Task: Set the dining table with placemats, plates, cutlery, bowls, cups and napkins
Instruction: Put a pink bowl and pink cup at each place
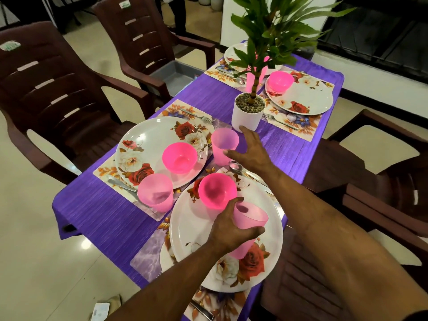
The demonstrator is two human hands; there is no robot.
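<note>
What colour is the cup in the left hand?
Translucent pale pink cup, gripped by the left hand; head view.

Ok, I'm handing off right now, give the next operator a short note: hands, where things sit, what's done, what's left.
Left hand grips a pink cup over the near plate.
Right hand is open, fingers spread by the cup near the plant pot.
Done: four placemats, plates, pink bowls; cutlery shows at each setting.
A third cup stands by the left plate.
Left: set down the held cup; no napkins visible.
</note>
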